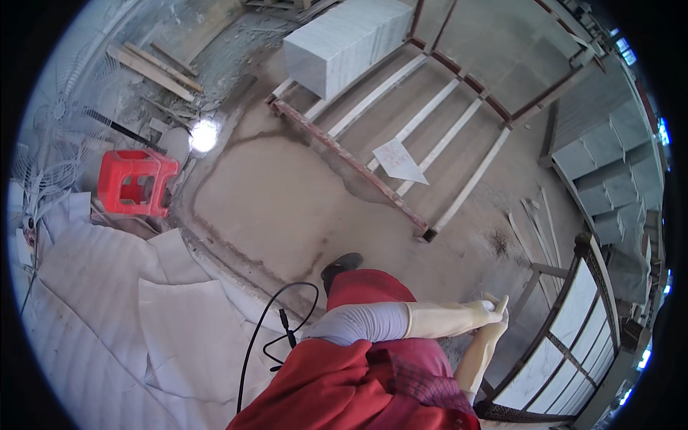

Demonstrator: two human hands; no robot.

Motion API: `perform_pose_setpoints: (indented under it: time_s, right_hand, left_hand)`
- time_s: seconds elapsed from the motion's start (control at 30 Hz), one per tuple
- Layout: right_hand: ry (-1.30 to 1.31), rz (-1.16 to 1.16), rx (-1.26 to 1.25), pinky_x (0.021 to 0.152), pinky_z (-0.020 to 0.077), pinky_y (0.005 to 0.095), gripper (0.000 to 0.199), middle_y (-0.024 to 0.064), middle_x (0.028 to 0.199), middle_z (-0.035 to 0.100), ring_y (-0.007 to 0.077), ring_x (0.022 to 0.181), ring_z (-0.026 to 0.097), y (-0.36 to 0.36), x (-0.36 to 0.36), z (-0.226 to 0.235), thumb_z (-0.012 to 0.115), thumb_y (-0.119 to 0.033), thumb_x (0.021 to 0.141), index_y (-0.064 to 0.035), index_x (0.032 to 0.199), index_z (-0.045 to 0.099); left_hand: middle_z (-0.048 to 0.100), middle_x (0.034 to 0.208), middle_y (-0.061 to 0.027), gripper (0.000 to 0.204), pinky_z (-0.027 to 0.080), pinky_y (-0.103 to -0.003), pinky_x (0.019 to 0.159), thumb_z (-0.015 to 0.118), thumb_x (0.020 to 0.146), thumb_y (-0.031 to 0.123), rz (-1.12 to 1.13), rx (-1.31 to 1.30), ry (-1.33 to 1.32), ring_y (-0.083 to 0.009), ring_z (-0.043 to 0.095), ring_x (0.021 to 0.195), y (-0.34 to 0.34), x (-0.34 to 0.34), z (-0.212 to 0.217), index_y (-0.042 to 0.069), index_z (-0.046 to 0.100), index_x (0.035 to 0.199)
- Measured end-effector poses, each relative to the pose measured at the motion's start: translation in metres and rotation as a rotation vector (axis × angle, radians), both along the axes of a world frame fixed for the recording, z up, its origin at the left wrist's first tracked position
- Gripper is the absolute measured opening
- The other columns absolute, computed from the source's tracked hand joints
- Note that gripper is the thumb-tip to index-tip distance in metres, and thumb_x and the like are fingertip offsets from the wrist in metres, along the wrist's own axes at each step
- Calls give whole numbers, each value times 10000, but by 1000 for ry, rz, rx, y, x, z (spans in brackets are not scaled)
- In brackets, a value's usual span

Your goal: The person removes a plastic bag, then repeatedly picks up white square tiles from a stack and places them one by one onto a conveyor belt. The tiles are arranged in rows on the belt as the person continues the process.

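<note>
Long cream rubber gloves cover both my hands, which meet at the right of my body. My left hand (487, 310) reaches across below a grey sleeve, its fingers curled against the right glove. My right hand (496, 327) comes up from below and touches it; one finger points up, and the others are partly hidden. No tool shows between them. My red clothing (322, 387) fills the lower middle, with a dark shoe (340, 268) beyond it on the wet floor.
A metal rack (344, 154) ahead carries a white marble-like block (344, 46) and a loose pale sheet (400, 161). Left are a red plastic stool (136, 183), a fan (61, 111) and pale sheets (93, 301). A black cable (247, 344) loops beside me. A framed panel (566, 344) stands right.
</note>
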State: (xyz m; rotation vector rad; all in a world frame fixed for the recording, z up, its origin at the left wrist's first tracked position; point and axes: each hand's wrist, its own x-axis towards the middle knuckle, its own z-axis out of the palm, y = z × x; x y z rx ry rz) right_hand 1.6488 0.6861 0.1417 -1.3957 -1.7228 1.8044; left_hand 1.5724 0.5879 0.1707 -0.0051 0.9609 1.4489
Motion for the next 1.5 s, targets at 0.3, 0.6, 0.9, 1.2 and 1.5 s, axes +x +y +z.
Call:
perform_pose_setpoints:
  time_s: [0.3,0.6,0.9,1.2,1.5]
  right_hand:
    - [-96,-15,277,590,461,252,338,88,786,614,134,640,557,-51,-60,-48,425,-175,979,15,1243,518]
    - [-100,175,309,587,456,248,348,57,779,607,106,643,544,-148,-125,39,412,-128,980,9,1295,466]
    - [-124,243,271,574,449,246,335,50,773,602,101,635,536,-140,-121,39,421,-154,983,8,1269,485]
    - [-191,125,252,561,441,243,326,42,767,598,96,626,528,-102,-61,36,430,-180,985,7,1242,503]
    - [-290,-164,223,549,434,241,322,35,761,594,92,618,521,-80,50,34,439,-206,988,6,1216,522]
  left_hand:
    - [646,1024,-114,351,484,-395,795,606,846,278,156,9,216,-281,613,956,-35,-24,-14,75,601,1133]
    - [634,1063,-166,366,475,-416,841,626,798,224,496,-2,612,-348,597,997,27,-26,-1,70,596,1128]
    - [663,985,-141,261,459,-429,838,621,802,269,148,23,411,-315,614,977,-34,-41,67,107,643,1006]
    - [679,952,-127,230,452,-435,835,612,823,285,-103,2,358,-294,630,972,1,6,49,103,658,955]
    - [670,996,-155,262,449,-421,829,635,751,165,-222,-120,273,-292,627,996,0,92,45,71,643,995]
